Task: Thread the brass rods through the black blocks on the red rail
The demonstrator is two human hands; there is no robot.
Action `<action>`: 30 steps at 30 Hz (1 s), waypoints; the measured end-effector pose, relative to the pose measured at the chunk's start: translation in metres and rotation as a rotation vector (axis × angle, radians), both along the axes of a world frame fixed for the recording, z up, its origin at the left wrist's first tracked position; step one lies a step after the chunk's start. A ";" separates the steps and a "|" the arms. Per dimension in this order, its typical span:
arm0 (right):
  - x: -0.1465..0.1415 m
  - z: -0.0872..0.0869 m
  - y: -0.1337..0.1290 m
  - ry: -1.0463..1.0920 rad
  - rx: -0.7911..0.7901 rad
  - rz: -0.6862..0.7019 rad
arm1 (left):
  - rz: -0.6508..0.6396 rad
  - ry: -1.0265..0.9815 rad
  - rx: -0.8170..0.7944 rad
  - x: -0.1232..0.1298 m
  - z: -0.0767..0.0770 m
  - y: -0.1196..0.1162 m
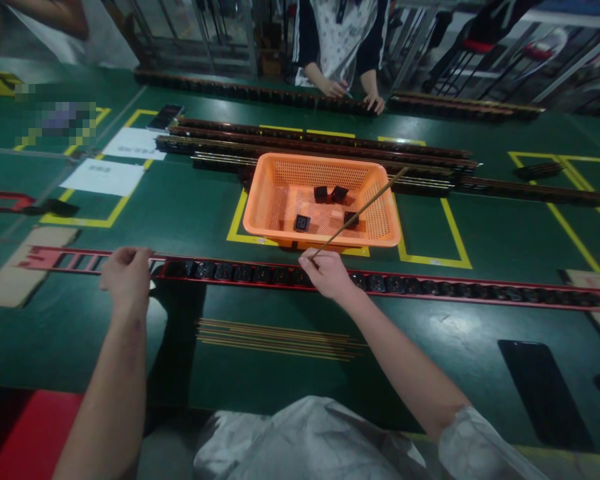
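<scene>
A long, narrow red frame (47, 258) lies across the bench, with a row of small black blocks (243, 272) set along most of it and open slots near its left end. My left hand (126, 273) is at the slotted part, fingers closed together over the frame; what they pinch is hidden. My right hand (330, 275) grips the lower end of a thin brown rod (365, 208), which slants up to the right across the basket. That hand is above the row of blocks. Several similar thin rods (275, 339) lie side by side nearer to me.
Beyond the frame stands an orange basket (270, 235) with several black blocks inside. Behind it lie long dark filled strips (305, 143). White papers (103, 177) lie at left, a black phone (545, 393) at right. Across the bench, a co-worker's hands (353, 93) touch another strip.
</scene>
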State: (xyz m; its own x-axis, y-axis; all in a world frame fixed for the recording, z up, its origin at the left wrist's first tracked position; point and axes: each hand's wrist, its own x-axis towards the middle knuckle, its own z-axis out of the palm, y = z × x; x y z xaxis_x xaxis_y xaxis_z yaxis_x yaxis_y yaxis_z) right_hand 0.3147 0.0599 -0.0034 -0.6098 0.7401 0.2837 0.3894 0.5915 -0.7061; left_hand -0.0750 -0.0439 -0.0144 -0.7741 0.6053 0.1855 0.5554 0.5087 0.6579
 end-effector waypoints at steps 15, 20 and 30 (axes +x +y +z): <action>0.019 0.040 -0.009 0.192 -0.064 -0.143 | 0.159 -0.648 0.835 -0.001 0.036 0.011; 0.036 0.037 -0.042 -0.025 -0.028 -0.092 | 0.245 -0.755 0.742 0.010 0.031 -0.011; 0.047 0.000 -0.079 -0.589 0.185 0.162 | 0.158 -0.783 0.706 0.021 0.016 -0.011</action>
State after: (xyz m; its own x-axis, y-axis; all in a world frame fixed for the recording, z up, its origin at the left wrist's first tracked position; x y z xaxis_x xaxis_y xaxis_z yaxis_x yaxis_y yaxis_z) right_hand 0.3618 -0.0196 -0.0033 -0.8026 0.5962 -0.0191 0.5765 0.7672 -0.2812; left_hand -0.0537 -0.0547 0.0013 -0.8900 0.4376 -0.1280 -0.1886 -0.0980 0.9771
